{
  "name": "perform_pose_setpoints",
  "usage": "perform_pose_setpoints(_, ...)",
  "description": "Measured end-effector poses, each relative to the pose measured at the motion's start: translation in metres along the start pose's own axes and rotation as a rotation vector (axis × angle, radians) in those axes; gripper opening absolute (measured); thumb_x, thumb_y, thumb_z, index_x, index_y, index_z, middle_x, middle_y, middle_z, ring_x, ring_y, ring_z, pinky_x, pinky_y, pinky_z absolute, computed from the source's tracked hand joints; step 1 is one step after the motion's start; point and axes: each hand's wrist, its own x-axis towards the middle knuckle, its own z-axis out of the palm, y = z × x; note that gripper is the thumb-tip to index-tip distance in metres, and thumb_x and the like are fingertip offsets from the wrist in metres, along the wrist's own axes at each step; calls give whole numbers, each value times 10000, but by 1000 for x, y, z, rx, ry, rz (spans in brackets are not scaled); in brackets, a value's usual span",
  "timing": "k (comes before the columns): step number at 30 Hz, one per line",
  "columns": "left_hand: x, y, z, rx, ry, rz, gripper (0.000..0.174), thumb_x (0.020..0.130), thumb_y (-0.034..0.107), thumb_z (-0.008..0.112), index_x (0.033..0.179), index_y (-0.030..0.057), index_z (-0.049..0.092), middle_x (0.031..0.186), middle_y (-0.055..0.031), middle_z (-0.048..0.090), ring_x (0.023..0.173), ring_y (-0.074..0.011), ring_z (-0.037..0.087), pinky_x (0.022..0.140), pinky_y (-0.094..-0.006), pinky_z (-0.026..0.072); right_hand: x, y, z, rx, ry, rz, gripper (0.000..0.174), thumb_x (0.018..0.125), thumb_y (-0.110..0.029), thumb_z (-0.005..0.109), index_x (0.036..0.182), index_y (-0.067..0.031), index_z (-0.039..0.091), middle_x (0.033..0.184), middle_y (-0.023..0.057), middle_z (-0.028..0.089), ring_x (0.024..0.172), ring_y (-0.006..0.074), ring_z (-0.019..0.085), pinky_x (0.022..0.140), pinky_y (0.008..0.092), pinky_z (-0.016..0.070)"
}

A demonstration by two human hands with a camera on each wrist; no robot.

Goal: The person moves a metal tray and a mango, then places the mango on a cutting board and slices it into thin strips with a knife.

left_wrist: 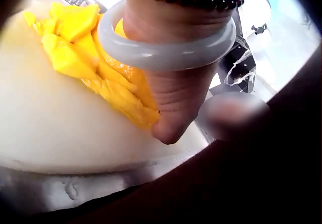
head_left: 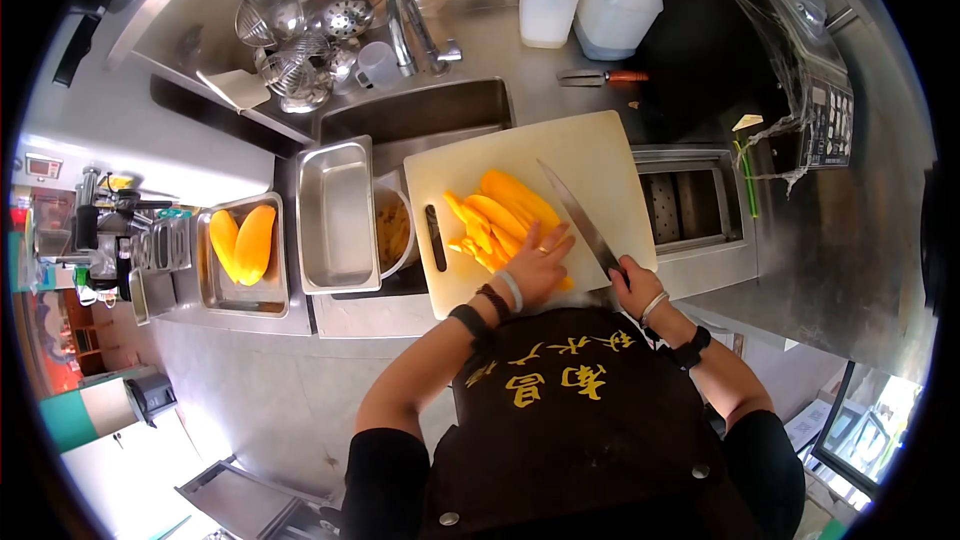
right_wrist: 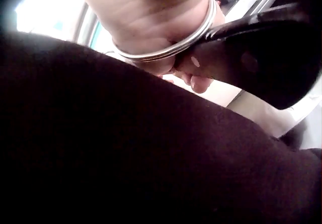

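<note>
A heap of yellow fruit slices (head_left: 500, 220) lies on the pale cutting board (head_left: 600, 148), left of its middle. Taking the heap as the centre of a dial in the head view, the left grip (head_left: 540, 265) is at 5 o'clock, released, its fingers spread and resting on the slices. The right grip (head_left: 638, 290), at 4 o'clock, grasps the handle end of a long knife (head_left: 580, 215); the blade is at 3 o'clock beside the heap, its tip aimed towards 11. The left wrist view brings out the wet, folded surfaces of the slices and a thick pale bangle (left_wrist: 166, 57), while those spread fingers show only from the head. The right wrist view gives a thin silver bangle (right_wrist: 156, 56) and curled fingertips beyond dark cloth (right_wrist: 151, 143); the knife cannot be made out with certainty there. Farther out, only the head camera takes in the rest: at 9 o'clock a white round container (head_left: 404, 265) of brownish-yellow scraps, then a steel pan (head_left: 340, 230), then a tray (head_left: 270, 296) bearing two larger yellow fruits (head_left: 258, 245); at 11, the sink (head_left: 430, 110) and faucet (head_left: 400, 35); at 1, a red-handled tool (head_left: 625, 76) on the metal counter (head_left: 800, 250).
</note>
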Motion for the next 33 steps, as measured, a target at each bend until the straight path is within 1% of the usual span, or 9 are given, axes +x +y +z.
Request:
perform_pose_setpoints(9,6,14,2,127,-22,-26,193,586,183,578,721,46,587,1071,-139,459,1145,-332,303,890,-595,207,-12,10,0,-19,42,22,172,789,-210,472,779,-44,430,599,191,523,600,387,511,527,440,394)
perform_pose_setpoints(15,-18,16,-15,-260,335,-231,199,534,85,580,712,32,510,909,-106,521,886,-280,479,739,-394,385,-13,20,2,-14,63,34,178,787,-219,479,778,-49,427,594,197,516,597,399,502,524,450,389)
perform_pose_setpoints(17,-26,18,-10,-494,676,-570,176,561,58,594,695,41,481,738,-76,528,687,-207,533,603,-317,441,-13,16,0,-9,75,-10,179,790,-222,477,778,-51,427,592,200,513,596,403,497,520,452,386)
perform_pose_setpoints(18,-30,15,-7,-496,679,-569,176,561,58,594,695,41,481,738,-76,528,687,-207,533,603,-317,441,-13,16,0,-12,77,-11,179,790,-222,477,778,-51,427,592,200,513,596,403,497,520,452,386)
perform_pose_setpoints(20,-38,9,0,-845,927,-1041,180,598,29,592,730,35,469,617,-57,493,504,-157,506,479,-265,431,-11,16,0,-29,80,-36,178,792,-225,474,782,-53,427,593,201,512,596,405,495,518,453,385)
perform_pose_setpoints(27,-40,0,7,-948,1056,-1151,317,619,89,659,829,27,430,604,-47,491,467,-122,494,455,-232,424,-2,0,-3,-54,17,-32,179,791,-228,476,788,-57,425,594,196,516,594,399,501,520,449,388)
perform_pose_setpoints(30,-39,5,-11,-790,756,-1136,447,589,175,707,905,29,426,719,-94,502,635,-185,535,571,-295,450,0,0,-5,-45,20,-31,175,788,-220,475,789,-53,424,599,201,514,611,404,496,531,449,388)
perform_pose_setpoints(32,-36,4,-17,-27,671,-834,674,528,331,726,1044,36,407,971,-175,461,975,-318,447,801,-427,375,1,3,-5,-58,65,-89,187,803,-225,468,781,-45,421,552,161,513,517,338,522,468,404,400)
perform_pose_setpoints(33,-33,3,-17,-29,671,-832,674,528,331,726,1044,36,407,971,-175,461,975,-318,447,801,-427,375,2,2,-7,-58,66,-87,187,803,-225,468,781,-45,421,552,161,513,517,338,522,468,404,400)
